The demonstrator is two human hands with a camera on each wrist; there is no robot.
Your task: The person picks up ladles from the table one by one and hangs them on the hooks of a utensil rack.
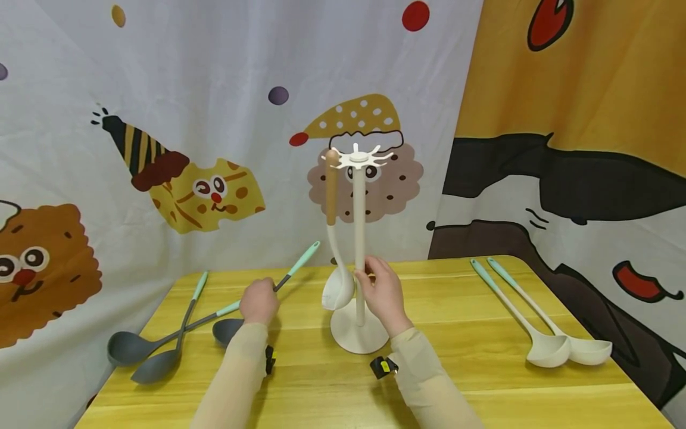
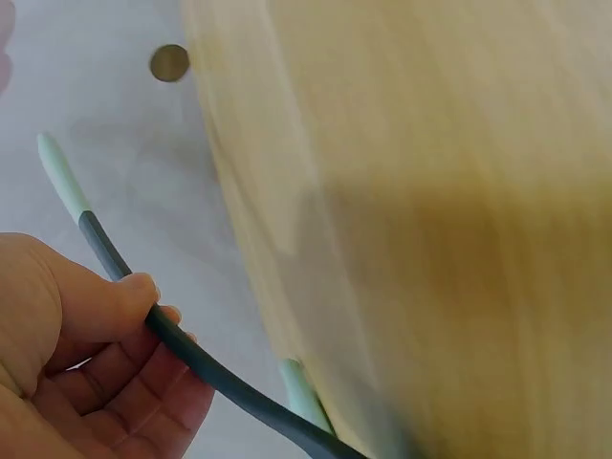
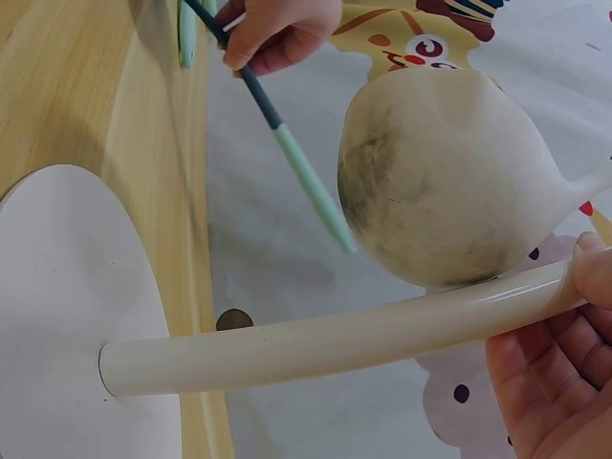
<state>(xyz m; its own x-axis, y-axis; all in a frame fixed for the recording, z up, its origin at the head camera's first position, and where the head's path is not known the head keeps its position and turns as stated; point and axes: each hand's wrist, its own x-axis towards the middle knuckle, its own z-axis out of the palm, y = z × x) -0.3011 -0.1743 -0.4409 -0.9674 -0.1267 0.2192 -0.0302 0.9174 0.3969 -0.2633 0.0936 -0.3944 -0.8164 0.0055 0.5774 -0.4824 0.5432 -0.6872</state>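
My left hand (image 1: 259,302) pinches the dark shaft of a grey ladle (image 2: 239,387) between thumb and fingers. Its mint handle (image 1: 305,257) points up to the back right, and its bowl (image 1: 227,331) shows left of my wrist. My right hand (image 1: 383,296) grips the pole of a white utensil stand (image 3: 287,359) at about mid-height. From the stand's ring of hooks (image 1: 358,158) hangs a white ladle (image 1: 339,291) with a wooden handle (image 1: 331,190), on the left side. Dark smudges mark the back of its bowl in the right wrist view.
Two grey ladles with mint handles lie crossed on the wooden table (image 1: 321,393) at the left, one bowl (image 1: 128,349) behind the other bowl (image 1: 157,366). On the right side lie two white ladles, a nearer one (image 1: 549,351) and another (image 1: 592,353). Behind the table hangs a cartoon-print curtain (image 1: 225,71).
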